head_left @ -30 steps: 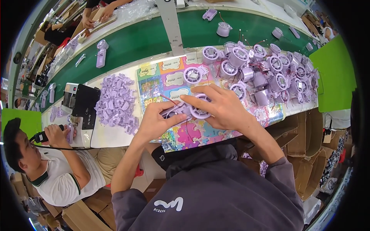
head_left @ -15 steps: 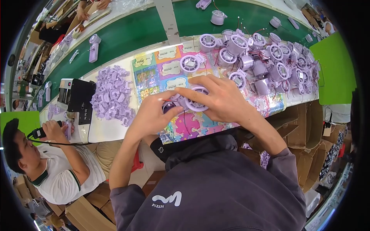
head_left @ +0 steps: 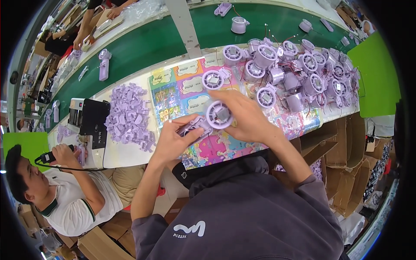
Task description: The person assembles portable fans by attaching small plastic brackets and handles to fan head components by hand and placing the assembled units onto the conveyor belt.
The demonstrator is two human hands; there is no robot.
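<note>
Over the colourful mat, a lilac round fan housing (head_left: pixel 219 115) sits in my right hand (head_left: pixel 248 116), whose fingers wrap its far and right sides. My left hand (head_left: pixel 173 138) pinches a small lilac plastic bracket (head_left: pixel 197 128) between thumb and fingers. Bracket and housing meet or nearly meet at the housing's lower left; my fingers hide the exact joint. Just beyond my hands lies another lilac fan housing (head_left: pixel 213 80) with a short neck, and one more housing (head_left: pixel 266 97) rests to the right of my right hand.
A heap of lilac fan housings (head_left: pixel 310 63) with thin wires fills the right side. Small lilac brackets (head_left: pixel 130 117) are piled at left, beside a black device (head_left: pixel 94 121). Behind runs a green conveyor belt (head_left: pixel 143 41) with scattered parts. A co-worker (head_left: pixel 65 186) sits left, holding a black tool.
The fan housing has turned in my right hand, and its face now shows more fully. My left hand has shifted slightly and the bracket is more visible. The view has moved a little.
</note>
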